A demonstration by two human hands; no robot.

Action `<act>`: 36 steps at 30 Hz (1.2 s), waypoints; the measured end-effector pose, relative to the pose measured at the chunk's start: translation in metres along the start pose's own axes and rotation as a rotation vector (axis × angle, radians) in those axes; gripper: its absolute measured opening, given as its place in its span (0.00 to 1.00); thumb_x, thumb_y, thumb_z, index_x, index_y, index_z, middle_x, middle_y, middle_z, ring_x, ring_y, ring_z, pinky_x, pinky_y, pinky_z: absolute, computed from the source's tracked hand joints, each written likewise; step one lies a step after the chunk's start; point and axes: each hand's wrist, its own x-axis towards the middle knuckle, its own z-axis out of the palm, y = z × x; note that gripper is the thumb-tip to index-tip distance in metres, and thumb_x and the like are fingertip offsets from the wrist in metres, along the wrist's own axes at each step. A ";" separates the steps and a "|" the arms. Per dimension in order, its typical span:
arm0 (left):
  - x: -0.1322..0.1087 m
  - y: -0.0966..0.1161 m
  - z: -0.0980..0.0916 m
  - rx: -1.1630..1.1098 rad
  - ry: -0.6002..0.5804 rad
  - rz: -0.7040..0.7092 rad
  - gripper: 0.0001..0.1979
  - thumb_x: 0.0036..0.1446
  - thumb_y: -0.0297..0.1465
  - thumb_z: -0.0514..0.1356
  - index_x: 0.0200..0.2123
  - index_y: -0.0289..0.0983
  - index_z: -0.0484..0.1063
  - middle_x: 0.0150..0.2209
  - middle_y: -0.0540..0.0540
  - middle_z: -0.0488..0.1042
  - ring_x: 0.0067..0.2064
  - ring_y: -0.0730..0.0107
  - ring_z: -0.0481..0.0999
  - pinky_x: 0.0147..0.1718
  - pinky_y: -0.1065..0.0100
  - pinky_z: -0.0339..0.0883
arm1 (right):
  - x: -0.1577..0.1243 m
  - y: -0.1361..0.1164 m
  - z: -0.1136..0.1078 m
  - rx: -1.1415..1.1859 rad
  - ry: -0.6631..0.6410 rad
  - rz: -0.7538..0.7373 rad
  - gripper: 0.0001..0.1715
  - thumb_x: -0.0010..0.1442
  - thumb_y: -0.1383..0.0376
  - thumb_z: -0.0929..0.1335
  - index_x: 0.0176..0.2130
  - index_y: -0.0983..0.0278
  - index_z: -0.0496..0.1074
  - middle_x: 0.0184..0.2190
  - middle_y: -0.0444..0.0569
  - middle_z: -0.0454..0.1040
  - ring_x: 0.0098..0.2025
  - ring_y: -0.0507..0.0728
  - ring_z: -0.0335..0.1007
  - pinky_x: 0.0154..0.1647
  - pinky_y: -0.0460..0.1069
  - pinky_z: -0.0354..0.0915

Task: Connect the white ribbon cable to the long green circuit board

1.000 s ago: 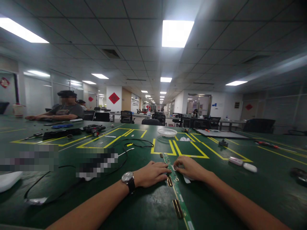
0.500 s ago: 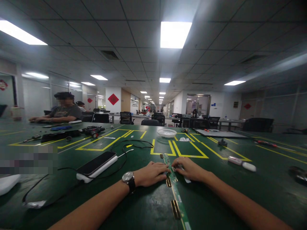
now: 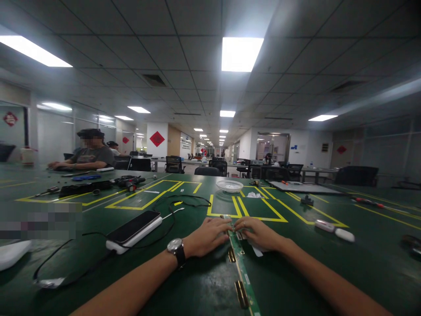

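A long narrow green circuit board strip (image 3: 242, 273) with gold connector tabs lies on the green table (image 3: 296, 272), running from near me away toward the yellow floor-tape boxes. My left hand (image 3: 205, 237), with a wristwatch on the wrist, rests palm down on the board's left side, fingertips pressed on its far end. My right hand (image 3: 259, 232) sits on the board's right side, fingers curled and pinched at the same spot, fingertips almost meeting the left ones. A small white strip (image 3: 258, 251) shows under the right hand.
A phone on a white power bank (image 3: 133, 230) with black cables lies left. A white mesh bowl (image 3: 229, 186), a flat panel (image 3: 304, 187), a white device (image 3: 333, 229) and tools sit farther off. A seated person (image 3: 88, 153) works at the far left.
Both hands have slid slightly farther along the board and drawn together, fingertips now nearly touching. The view has tilted a little.
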 end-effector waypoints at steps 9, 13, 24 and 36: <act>-0.006 -0.009 -0.002 0.038 0.113 -0.041 0.14 0.71 0.36 0.48 0.53 0.44 0.68 0.59 0.47 0.68 0.60 0.62 0.64 0.56 0.58 0.54 | 0.000 0.007 -0.007 -0.218 -0.142 0.043 0.27 0.60 0.74 0.60 0.53 0.59 0.74 0.52 0.50 0.75 0.55 0.58 0.69 0.60 0.53 0.59; -0.006 -0.008 -0.003 0.041 0.126 -0.041 0.14 0.71 0.35 0.47 0.53 0.43 0.68 0.56 0.48 0.70 0.57 0.64 0.66 0.55 0.60 0.54 | -0.017 0.030 -0.024 -0.490 -0.142 0.354 0.23 0.62 0.70 0.61 0.52 0.59 0.75 0.48 0.55 0.76 0.50 0.63 0.71 0.52 0.57 0.64; -0.007 -0.010 -0.007 0.071 0.134 -0.095 0.15 0.71 0.37 0.46 0.51 0.42 0.70 0.50 0.46 0.73 0.53 0.63 0.67 0.51 0.61 0.57 | -0.016 0.016 0.002 -0.661 -0.059 0.618 0.24 0.69 0.58 0.55 0.48 0.66 0.73 0.48 0.63 0.72 0.51 0.68 0.67 0.49 0.62 0.62; -0.007 -0.010 -0.004 0.070 0.113 -0.090 0.18 0.71 0.40 0.45 0.51 0.43 0.71 0.49 0.46 0.73 0.52 0.63 0.68 0.50 0.62 0.58 | -0.020 0.002 0.000 -0.458 -0.153 0.693 0.42 0.65 0.41 0.55 0.62 0.68 0.63 0.61 0.67 0.61 0.63 0.74 0.56 0.57 0.66 0.58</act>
